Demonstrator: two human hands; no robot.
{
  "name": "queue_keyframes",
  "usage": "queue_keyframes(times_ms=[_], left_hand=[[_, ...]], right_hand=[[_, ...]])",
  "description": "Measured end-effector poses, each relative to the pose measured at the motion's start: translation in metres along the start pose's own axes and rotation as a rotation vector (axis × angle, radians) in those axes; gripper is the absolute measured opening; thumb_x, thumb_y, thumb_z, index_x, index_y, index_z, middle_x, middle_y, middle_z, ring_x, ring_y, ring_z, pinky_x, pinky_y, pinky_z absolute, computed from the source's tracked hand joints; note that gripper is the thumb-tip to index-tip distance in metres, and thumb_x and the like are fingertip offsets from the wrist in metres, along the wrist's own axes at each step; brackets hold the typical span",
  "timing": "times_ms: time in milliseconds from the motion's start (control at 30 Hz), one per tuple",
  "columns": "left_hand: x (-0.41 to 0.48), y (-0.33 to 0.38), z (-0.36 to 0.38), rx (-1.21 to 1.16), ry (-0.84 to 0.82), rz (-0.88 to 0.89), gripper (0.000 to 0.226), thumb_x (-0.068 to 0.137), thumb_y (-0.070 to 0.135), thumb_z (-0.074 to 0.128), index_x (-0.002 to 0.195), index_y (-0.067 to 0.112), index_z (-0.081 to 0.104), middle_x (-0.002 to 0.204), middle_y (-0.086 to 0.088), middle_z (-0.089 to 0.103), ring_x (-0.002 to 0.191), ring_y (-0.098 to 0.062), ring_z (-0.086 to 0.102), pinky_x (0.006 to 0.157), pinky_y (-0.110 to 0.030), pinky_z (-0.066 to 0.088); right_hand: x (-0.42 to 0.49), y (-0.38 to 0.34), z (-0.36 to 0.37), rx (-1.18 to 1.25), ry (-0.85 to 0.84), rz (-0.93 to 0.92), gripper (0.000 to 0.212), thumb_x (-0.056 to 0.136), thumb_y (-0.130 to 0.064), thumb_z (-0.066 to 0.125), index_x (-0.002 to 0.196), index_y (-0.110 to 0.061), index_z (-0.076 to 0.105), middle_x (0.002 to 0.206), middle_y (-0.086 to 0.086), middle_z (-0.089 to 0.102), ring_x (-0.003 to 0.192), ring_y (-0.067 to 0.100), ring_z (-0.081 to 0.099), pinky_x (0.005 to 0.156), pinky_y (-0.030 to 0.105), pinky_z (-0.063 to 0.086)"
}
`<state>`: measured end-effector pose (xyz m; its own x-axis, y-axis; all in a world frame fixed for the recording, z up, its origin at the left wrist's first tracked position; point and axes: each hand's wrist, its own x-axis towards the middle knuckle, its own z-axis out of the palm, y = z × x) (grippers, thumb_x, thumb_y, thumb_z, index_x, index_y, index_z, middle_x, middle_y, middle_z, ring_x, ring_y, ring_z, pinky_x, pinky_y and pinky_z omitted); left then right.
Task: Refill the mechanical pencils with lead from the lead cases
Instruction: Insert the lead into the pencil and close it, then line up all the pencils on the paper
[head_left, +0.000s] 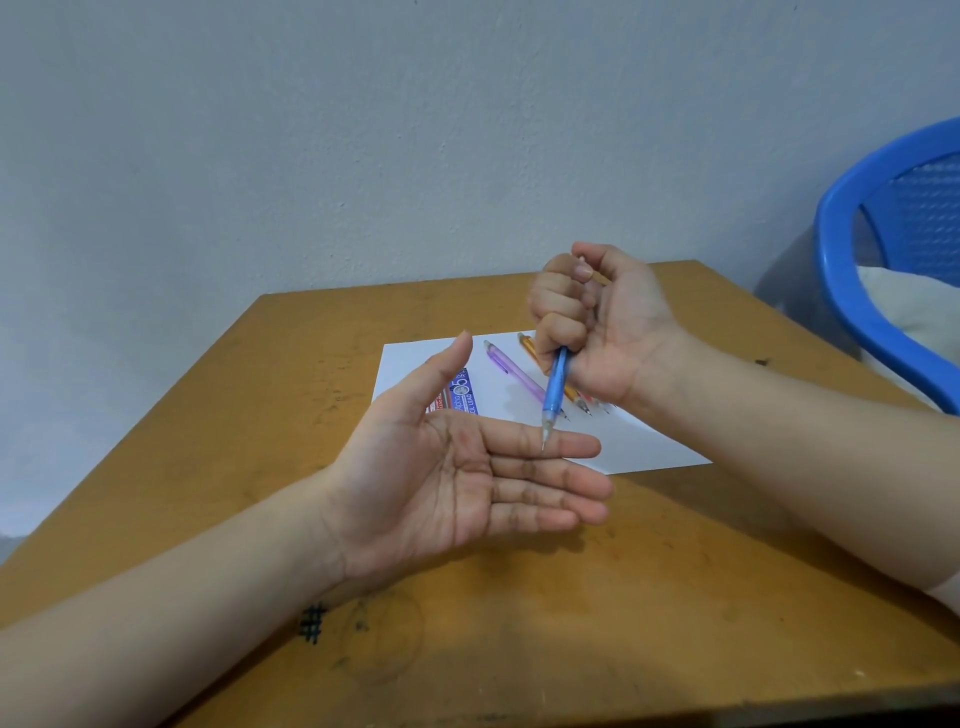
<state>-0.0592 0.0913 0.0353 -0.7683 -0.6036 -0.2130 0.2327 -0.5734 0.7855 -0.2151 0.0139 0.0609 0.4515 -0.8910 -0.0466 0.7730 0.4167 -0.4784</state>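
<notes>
Left grip (467, 483) flat, blue pencil (555, 387) inside right grip (597, 322)

Blue pencil (554, 389) tip on left forefinger (550, 445)

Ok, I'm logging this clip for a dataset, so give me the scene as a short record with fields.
right hand: grips blue translucent mechanical pencil, tip down
left hand: open, palm up, below the pencil tip
white paper sheet: bears purple mechanical pencil, orange mechanical pencil, blue lead case
surface: brown wooden table
right edge: blue plastic chair
</notes>
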Motion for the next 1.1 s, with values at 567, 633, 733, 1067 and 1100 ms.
queue_keyframes(times_ms=[567, 633, 733, 1067, 1100], left_hand=[[0.008, -0.005, 0.001, 0.162, 0.445, 0.218, 0.037, 0.078, 0.027, 0.058, 0.090, -0.005, 0.072, 0.085, -0.023, 0.070, 0.072, -0.028, 0.071, 0.065, -0.027, 0.059], [0.008, -0.003, -0.001, 0.162, 0.477, 0.260, 0.038, 0.078, 0.028, 0.058, 0.092, -0.006, 0.070, 0.085, -0.022, 0.070, 0.073, -0.028, 0.071, 0.066, -0.027, 0.059], [0.008, 0.000, -0.005, 0.183, 0.518, 0.308, 0.036, 0.084, 0.026, 0.056, 0.094, -0.007, 0.068, 0.085, -0.023, 0.070, 0.076, -0.029, 0.071, 0.068, -0.028, 0.059], [0.010, 0.014, -0.038, 0.870, 0.933, 0.571, 0.021, 0.096, 0.018, 0.053, 0.092, 0.017, 0.074, 0.095, 0.002, 0.074, 0.090, -0.010, 0.068, 0.080, -0.017, 0.052], [0.009, 0.016, -0.044, 1.039, 0.977, 0.584, 0.019, 0.095, 0.018, 0.053, 0.096, 0.023, 0.072, 0.103, 0.008, 0.071, 0.093, -0.005, 0.065, 0.078, -0.011, 0.046]], right_hand=[[0.009, 0.005, 0.005, -0.575, -0.009, -0.068, 0.034, 0.102, -0.028, 0.035, 0.109, -0.006, 0.059, 0.066, 0.005, 0.052, 0.058, 0.015, 0.046, 0.059, 0.025, 0.046], [0.007, 0.006, 0.004, -0.768, -0.020, -0.081, 0.029, 0.100, -0.018, 0.041, 0.120, -0.004, 0.057, 0.072, 0.006, 0.057, 0.064, 0.015, 0.052, 0.066, 0.026, 0.048], [0.005, 0.004, 0.005, -0.946, -0.087, -0.046, 0.026, 0.095, -0.005, 0.050, 0.118, -0.003, 0.059, 0.075, 0.008, 0.062, 0.067, 0.016, 0.056, 0.064, 0.024, 0.049], [0.016, -0.005, -0.012, -1.388, 0.177, -0.229, 0.046, 0.081, -0.013, 0.072, 0.125, -0.006, 0.059, 0.063, 0.003, 0.053, 0.048, 0.006, 0.048, 0.055, 0.020, 0.045], [0.018, -0.004, -0.016, -1.507, 0.181, -0.246, 0.057, 0.080, -0.015, 0.074, 0.133, -0.009, 0.053, 0.061, 0.001, 0.051, 0.045, 0.005, 0.045, 0.054, 0.019, 0.042]])
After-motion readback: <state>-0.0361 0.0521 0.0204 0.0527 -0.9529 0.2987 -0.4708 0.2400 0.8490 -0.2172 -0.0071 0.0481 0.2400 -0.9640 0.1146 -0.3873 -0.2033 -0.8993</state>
